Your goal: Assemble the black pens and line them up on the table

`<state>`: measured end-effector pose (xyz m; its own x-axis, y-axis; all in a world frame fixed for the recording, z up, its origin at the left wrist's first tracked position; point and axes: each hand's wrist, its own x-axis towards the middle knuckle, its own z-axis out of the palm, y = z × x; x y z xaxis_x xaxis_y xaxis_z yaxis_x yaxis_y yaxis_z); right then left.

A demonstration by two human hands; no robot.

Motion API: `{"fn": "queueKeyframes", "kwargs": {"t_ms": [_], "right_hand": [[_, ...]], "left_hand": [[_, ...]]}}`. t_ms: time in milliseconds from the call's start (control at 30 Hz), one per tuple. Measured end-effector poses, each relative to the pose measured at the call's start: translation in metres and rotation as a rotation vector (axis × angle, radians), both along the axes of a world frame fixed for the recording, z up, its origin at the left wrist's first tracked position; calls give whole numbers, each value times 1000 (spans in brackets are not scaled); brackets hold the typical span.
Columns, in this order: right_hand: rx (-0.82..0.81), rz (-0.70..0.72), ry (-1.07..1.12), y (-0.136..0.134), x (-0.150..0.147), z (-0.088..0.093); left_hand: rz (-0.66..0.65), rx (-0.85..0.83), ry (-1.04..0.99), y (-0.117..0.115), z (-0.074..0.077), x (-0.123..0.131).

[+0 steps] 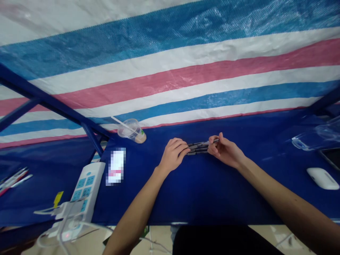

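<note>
Several dark pens [198, 148] lie side by side in a small bundle, held level above the blue tabletop cloth [202, 191]. My left hand [173, 154] curls around their left ends. My right hand [224, 150] pinches their right ends between thumb and fingers, and one pen with a silver part sticks out on top. The middle of the bundle shows between my hands. Both hands hold only these pens.
A clear plastic cup [131, 131] with a straw lies tipped over behind my hands. To the left are a white power strip [85, 198], a blurred flat item [116, 166] and loose pens [14, 180]. To the right are a white mouse [322, 178] and clear plastic packaging [310, 140].
</note>
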<state>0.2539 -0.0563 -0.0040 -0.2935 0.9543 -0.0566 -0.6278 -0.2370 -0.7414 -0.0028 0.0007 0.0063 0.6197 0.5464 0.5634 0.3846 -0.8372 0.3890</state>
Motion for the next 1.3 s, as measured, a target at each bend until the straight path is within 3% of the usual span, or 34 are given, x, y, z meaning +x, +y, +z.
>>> {"fn": "queueKeyframes", "kwargs": {"t_ms": [233, 433, 533, 633, 833, 1100, 1300], "right_hand": [[71, -137, -254, 2, 0, 1], [270, -455, -934, 0, -3, -5], [424, -557, -1157, 1, -1, -11], [509, -593, -1257, 5, 1, -17], [514, -656, -1382, 14, 3, -26], [504, -610, -1519, 22, 1, -36], [538, -592, -1592, 23, 1, -44]], "left_hand": [[113, 5, 28, 1, -1, 1], [262, -16, 25, 5, -6, 0], [284, -43, 28, 6, -10, -1], [274, -72, 31, 7, -13, -1], [268, -113, 48, 9, -16, 0], [268, -167, 147, 15, -24, -1], [289, -197, 196, 14, -19, 1]]}}
